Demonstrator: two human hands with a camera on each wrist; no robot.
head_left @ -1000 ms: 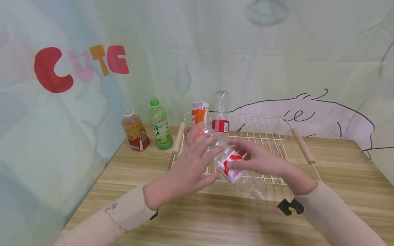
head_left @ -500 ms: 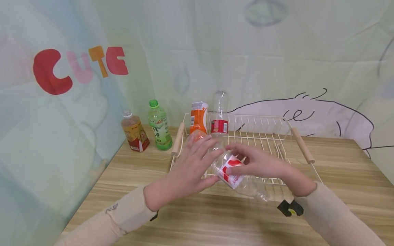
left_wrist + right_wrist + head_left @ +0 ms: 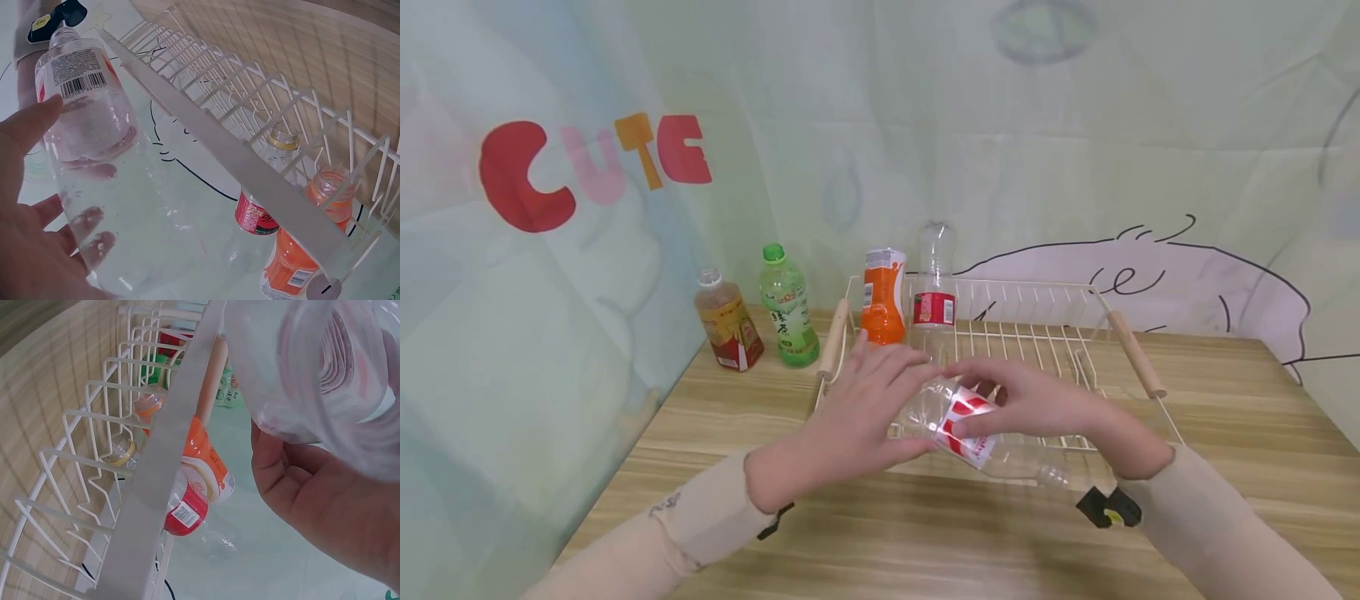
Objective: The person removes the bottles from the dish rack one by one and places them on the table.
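Observation:
Both hands hold a clear plastic bottle (image 3: 1015,461) with a red and white label, slanted above the front of a cream wire rack (image 3: 269,194). Its open neck points to the lower right. With its thumb on the label, my right hand (image 3: 1037,400) grips the bottle at mid-body. My left hand (image 3: 850,425) lies around the base end, thumb on one side and fingers on the other, as the left wrist view shows. Within the rack, an orange bottle (image 3: 883,304) and a clear bottle with a red label (image 3: 935,308) stand neck down at the back left.
Left of the rack stand a green tea bottle (image 3: 792,312) with a green cap and a small bottle with a red and yellow label (image 3: 730,325). Wooden handles (image 3: 1137,354) flank the rack on the wood-grain table (image 3: 887,542). A printed curtain (image 3: 775,150) hangs behind.
The bottle has turned to lie flatter: its base end came down behind the left hand, and its neck swung slightly right. Both hands stay nearly in place.

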